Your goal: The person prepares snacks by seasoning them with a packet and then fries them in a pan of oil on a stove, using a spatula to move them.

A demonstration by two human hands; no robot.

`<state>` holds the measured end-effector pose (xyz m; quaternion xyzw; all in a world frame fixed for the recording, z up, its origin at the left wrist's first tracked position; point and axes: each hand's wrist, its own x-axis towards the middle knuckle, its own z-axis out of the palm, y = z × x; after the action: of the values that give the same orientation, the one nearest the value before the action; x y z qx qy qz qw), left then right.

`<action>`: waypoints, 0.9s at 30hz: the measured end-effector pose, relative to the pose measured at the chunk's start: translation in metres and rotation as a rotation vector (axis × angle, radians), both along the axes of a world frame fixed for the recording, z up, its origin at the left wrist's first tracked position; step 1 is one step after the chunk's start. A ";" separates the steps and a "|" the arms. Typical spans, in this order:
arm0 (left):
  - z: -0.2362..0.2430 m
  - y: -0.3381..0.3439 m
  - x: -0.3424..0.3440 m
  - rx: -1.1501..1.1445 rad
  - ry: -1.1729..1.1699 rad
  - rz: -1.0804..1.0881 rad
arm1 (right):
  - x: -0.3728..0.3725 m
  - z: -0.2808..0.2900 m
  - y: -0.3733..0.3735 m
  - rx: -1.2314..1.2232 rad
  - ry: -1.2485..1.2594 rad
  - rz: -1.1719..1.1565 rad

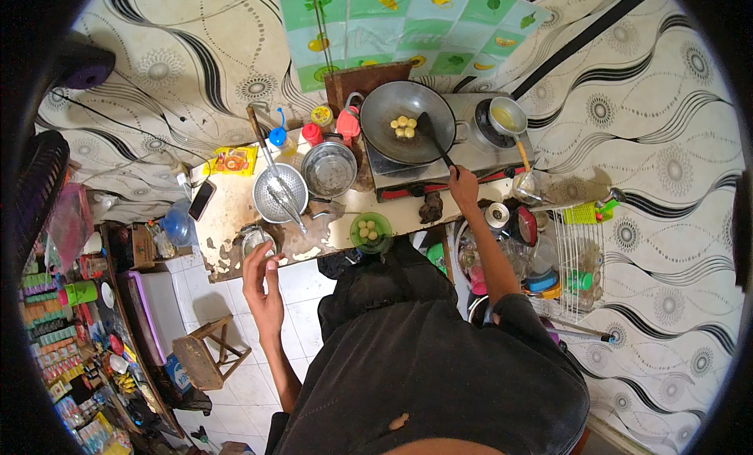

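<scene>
My right hand [463, 188] is closed around the handle of a black spatula [426, 126]. The spatula's blade rests inside a wide dark wok [376, 110] on the stove, beside a cluster of small, round, yellowish balls [403, 127]. My left hand [265, 290] is raised over the counter's front left edge, fingers stretched out and slightly apart. Just beyond its fingertips stands a small clear glass [255, 237], partly covered by the hand. Several more pale balls sit in a green bowl [381, 241] at the counter's front edge.
On the counter [227, 239] are a colander [271, 202] with a skimmer across it, a metal pot [329, 169] and a phone [202, 200]. A small pan [507, 116] of yellowish liquid sits on the right burner. A wire dish rack [576, 259] stands right; a wooden stool [210, 351], left.
</scene>
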<state>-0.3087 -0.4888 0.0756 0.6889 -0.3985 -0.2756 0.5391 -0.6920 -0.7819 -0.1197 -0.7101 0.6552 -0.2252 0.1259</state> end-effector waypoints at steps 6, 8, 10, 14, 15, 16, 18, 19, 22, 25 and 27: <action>-0.005 0.007 0.001 0.011 0.028 0.037 | 0.008 -0.002 0.011 -0.004 -0.035 -0.030; -0.004 0.008 -0.001 0.013 0.029 0.028 | 0.011 -0.004 0.011 -0.013 -0.077 -0.024; -0.005 0.005 -0.004 0.000 0.051 0.031 | 0.011 -0.007 0.008 0.005 -0.112 -0.023; 0.000 0.001 -0.005 0.020 0.041 0.016 | 0.041 0.002 0.011 0.094 -0.134 0.033; 0.000 -0.001 -0.005 0.015 0.035 0.007 | 0.046 0.001 0.012 0.114 -0.110 0.037; 0.001 -0.003 -0.005 0.011 0.030 -0.002 | 0.047 0.002 0.012 0.134 -0.087 0.040; 0.000 -0.004 -0.004 0.001 0.025 -0.007 | 0.044 -0.002 0.013 0.071 -0.095 0.026; -0.001 -0.004 -0.003 -0.005 0.024 -0.008 | 0.042 -0.004 0.013 0.039 -0.098 0.019; -0.001 0.003 -0.002 -0.002 0.009 0.033 | 0.040 0.021 0.015 0.127 -0.203 -0.058; -0.003 0.000 -0.004 -0.009 0.027 0.020 | 0.017 0.013 0.006 -0.001 -0.160 -0.055; -0.004 -0.003 -0.005 -0.010 0.037 0.007 | 0.004 0.002 0.000 -0.016 -0.118 -0.048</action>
<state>-0.3139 -0.4914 0.0719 0.6825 -0.3873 -0.2844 0.5507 -0.6882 -0.7819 -0.1175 -0.6804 0.6618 -0.2749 0.1532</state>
